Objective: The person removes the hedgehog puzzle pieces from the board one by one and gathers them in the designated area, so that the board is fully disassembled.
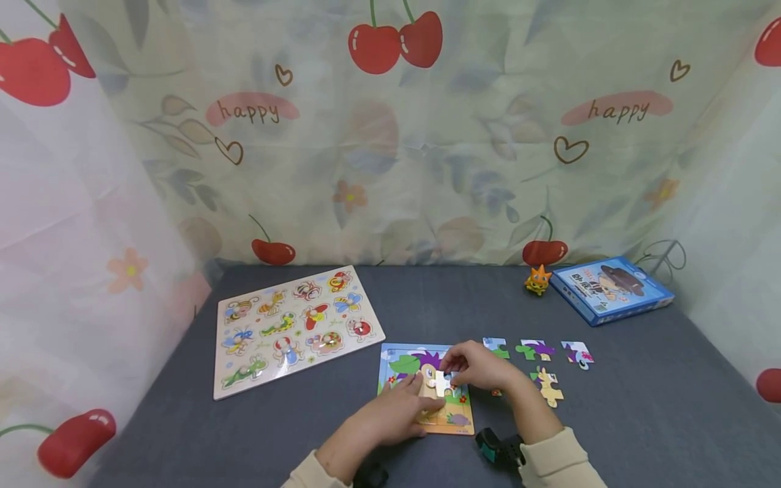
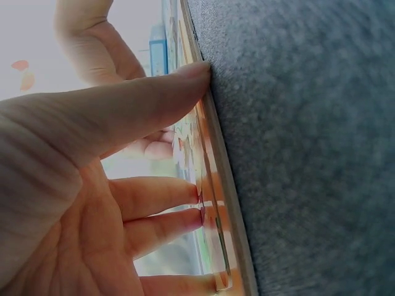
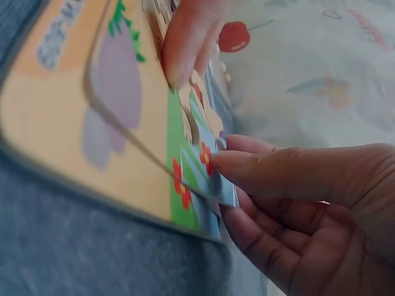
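Note:
On the table lies a small jigsaw puzzle board [image 1: 459, 419] with a purple-haired cartoon figure and an orange border. My left hand [image 1: 398, 410] rests on its left and lower part, fingers extended. The left wrist view shows the left thumb [image 2: 154, 102] at the board's edge and the other fingertips touching its surface. At the board's right side, my right hand [image 1: 482, 367] pinches a puzzle piece [image 3: 205, 161] with a red flower between thumb and fingers. That piece sits low over the board; whether it lies flat in its place is hard to tell.
Loose puzzle pieces [image 1: 549, 388] lie right of the board, one partly behind the right hand. A larger insect peg board [image 1: 295, 330] lies at the left. Farther back on the right are an orange toy figure [image 1: 538, 280] and a blue box [image 1: 613, 290].

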Motion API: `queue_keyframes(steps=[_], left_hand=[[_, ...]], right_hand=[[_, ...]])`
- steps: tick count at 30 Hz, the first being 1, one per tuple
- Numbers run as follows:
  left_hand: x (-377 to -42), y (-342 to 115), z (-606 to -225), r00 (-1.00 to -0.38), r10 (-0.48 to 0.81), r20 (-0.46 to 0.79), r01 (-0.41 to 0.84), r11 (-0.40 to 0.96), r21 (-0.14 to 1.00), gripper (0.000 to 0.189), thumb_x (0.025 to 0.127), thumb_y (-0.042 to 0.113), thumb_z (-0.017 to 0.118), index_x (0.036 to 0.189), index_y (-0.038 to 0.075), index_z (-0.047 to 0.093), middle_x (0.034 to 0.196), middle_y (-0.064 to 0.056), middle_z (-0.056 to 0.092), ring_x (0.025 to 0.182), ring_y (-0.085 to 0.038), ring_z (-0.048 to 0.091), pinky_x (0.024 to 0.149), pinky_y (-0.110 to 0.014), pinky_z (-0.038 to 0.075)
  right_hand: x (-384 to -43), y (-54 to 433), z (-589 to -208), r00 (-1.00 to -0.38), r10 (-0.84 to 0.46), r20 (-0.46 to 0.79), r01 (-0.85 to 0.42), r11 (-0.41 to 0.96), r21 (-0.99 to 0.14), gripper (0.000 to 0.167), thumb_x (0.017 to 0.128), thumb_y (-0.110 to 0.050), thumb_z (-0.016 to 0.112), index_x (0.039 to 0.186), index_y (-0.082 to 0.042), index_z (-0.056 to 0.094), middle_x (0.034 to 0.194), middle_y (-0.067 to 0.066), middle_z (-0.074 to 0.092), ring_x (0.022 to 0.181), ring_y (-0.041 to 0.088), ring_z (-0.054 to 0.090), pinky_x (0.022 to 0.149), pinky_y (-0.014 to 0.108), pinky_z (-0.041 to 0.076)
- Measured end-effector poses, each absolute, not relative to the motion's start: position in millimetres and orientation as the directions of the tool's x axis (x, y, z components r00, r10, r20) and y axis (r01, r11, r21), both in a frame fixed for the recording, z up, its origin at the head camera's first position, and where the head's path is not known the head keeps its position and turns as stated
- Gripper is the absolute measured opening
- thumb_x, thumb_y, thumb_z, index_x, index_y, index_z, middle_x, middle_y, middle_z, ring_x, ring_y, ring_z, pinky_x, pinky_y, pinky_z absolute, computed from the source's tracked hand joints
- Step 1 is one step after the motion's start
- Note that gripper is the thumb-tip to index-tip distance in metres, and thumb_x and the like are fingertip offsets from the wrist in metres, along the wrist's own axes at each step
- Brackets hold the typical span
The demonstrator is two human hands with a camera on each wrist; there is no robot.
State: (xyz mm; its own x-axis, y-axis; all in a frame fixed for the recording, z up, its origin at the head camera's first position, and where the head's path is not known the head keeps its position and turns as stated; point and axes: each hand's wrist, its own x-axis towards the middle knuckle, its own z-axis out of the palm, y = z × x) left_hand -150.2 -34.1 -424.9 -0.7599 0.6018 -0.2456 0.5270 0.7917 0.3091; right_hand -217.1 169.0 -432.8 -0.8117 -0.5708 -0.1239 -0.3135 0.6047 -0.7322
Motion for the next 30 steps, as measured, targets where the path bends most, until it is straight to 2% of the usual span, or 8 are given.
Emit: queue_keyframes(steps=[4,11,18,30], left_hand=[[-150,-34,-425,-0.762,0.600,-0.242,0.527,0.793,0.306,0.049,0.082,0.029,0.069,0.128,0.038,0.055,0.147,-0.014,0.038,0.137,-0.029,0.034,0.103,-0.057,0.035],[-150,-33,-424,-0.763,0.599,-0.243,0.529,0.795,0.298,0.049,0.082,0.029,0.070,0.128,0.037,0.055,0.148,-0.014,0.037,0.138,-0.029,0.033,0.103,-0.057,0.035],[-151,-33,-425,-0.763,0.595,-0.252,0.522,0.798,0.301,0.049,0.082,0.029,0.070,0.128,0.038,0.055,0.148,-0.014,0.036,0.138,-0.029,0.032,0.104,-0.057,0.034],[-150,-34,-426,-0.763,0.602,-0.233,0.534,0.792,0.296,0.048,0.082,0.029,0.070,0.127,0.038,0.056,0.147,-0.015,0.037,0.137,-0.029,0.034,0.103,-0.057,0.035]], right_hand=[[-218,175,-432,-0.827,-0.549,-0.122,-0.285,0.596,-0.751,0.018,0.077,0.000,0.070,0.095,0.000,0.068,0.085,0.005,0.065,0.074,0.010,0.056,0.065,0.020,0.049],[-217,180,-428,-0.861,-0.479,-0.169,-0.198,0.622,-0.757,0.010,0.077,-0.007,0.073,0.084,-0.001,0.069,0.074,0.002,0.063,0.066,0.012,0.051,0.060,0.025,0.046],[-216,182,-430,-0.836,-0.513,-0.193,-0.147,0.549,-0.823,0.014,0.078,-0.005,0.071,0.086,0.003,0.064,0.066,-0.001,0.055,0.059,0.008,0.050,0.056,0.024,0.047],[-219,187,-433,-0.795,-0.564,-0.224,-0.077,0.460,-0.884,0.018,0.085,-0.009,0.066,0.096,0.005,0.061,0.070,0.000,0.058,0.064,0.012,0.058,0.063,0.030,0.054]])
